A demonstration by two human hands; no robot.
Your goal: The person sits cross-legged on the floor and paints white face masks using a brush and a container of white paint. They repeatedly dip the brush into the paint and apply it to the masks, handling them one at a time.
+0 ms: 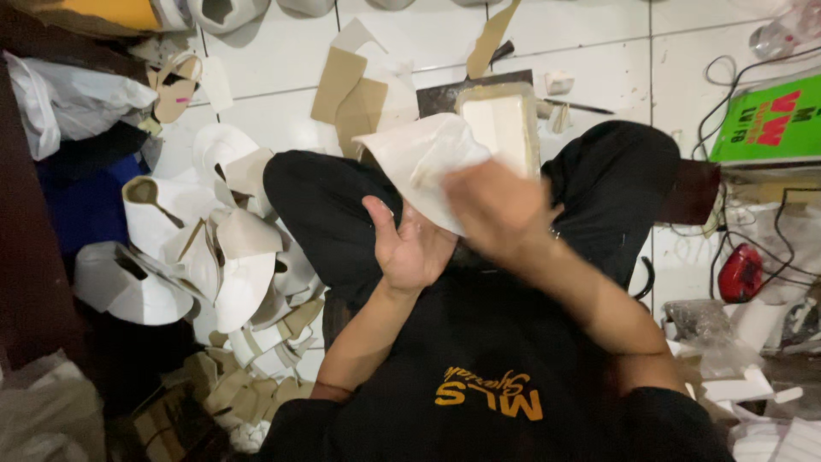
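I sit on the floor in black trousers and a black shirt. My left hand (409, 248) lies palm up under a white curved shoe-upper piece (419, 162), supporting it from below. My right hand (496, 210), blurred by motion, presses on top of the same white piece, fingers closed over its right edge. Just beyond the piece, between my knees, sits a pale rectangular tub (506, 120) on a dark board (440, 96).
A heap of white and tan shoe uppers (205, 248) lies on the left, with tan cardboard cutouts (351, 94) on the white tiles ahead. A green box (765, 120), black cables and a red device (741, 274) sit to the right. Plastic bags crowd the far left.
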